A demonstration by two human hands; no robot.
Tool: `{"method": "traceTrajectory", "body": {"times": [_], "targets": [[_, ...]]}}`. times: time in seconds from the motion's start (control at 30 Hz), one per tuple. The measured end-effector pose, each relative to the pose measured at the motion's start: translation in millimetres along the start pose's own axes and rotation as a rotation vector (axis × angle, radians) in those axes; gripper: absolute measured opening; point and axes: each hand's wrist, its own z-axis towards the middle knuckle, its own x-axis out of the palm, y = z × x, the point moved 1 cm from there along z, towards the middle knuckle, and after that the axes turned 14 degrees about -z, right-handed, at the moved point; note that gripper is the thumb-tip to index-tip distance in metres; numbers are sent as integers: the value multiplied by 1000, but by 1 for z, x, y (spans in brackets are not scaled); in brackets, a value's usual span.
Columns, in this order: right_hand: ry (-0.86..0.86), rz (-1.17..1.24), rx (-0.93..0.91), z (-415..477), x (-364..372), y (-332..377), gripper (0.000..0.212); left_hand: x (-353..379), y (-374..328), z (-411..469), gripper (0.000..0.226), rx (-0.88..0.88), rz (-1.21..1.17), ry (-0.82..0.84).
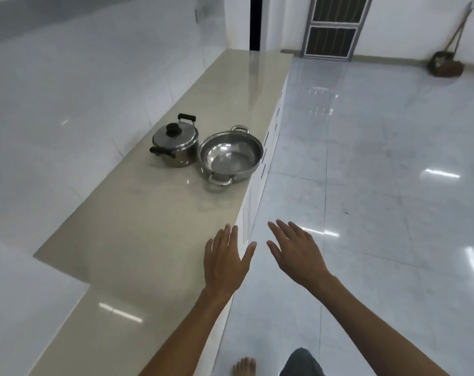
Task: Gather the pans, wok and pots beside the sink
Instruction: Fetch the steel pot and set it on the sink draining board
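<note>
A small steel pot with a lid and black handles [176, 145] stands on the beige countertop [138, 221]. Right beside it, near the counter's front edge, sits a wide empty steel pan with two loop handles [230, 156]. My left hand [225, 261] hovers over the counter's front edge, fingers spread, holding nothing. My right hand [298, 253] is out over the floor, also spread and holding nothing. Both hands are well short of the cookware. No sink is in view.
White tiled wall runs along the counter's left side. White cabinet fronts [257, 191] drop below the counter edge. Glossy tiled floor [379, 185] stretches to the right. A grated door [333, 28] and a dustpan with broom [447, 63] stand at the far wall. My bare foot [245, 366] shows below.
</note>
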Motion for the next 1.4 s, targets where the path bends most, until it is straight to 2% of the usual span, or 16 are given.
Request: {"method": "traceTrajectory", "body": {"times": [0.13, 0.43, 0.5, 0.6, 0.7, 0.87, 1.0, 1.13, 1.4], "targets": [[-25, 26, -58, 95, 5, -43, 54, 13, -9, 86, 75, -99, -7, -39], [-106, 127, -449, 320, 4, -108, 45, 33, -19, 216, 60, -535, -154, -375], [-112, 140, -534, 367, 2, -119, 44, 38, -24, 234, 59, -636, -256, -482], [-56, 174, -569, 435, -1, -126, 46, 47, -25, 253, 67, -853, -571, -581], [-30, 240, -608, 490, 7, -128, 46, 60, -18, 265, 55, -994, -706, -695], [-21, 258, -566, 568, 35, -125, 44, 82, 1, 298, 37, -1076, -812, -893], [110, 263, -511, 608, 59, -126, 50, 98, 14, 318, 30, -1097, -769, -991], [151, 263, -571, 631, 74, -127, 46, 105, 10, 326, 25, -1122, -817, -1125], [282, 525, -542, 670, 91, -125, 31, 102, -10, 334, 30, -1227, -769, -1262]]}}
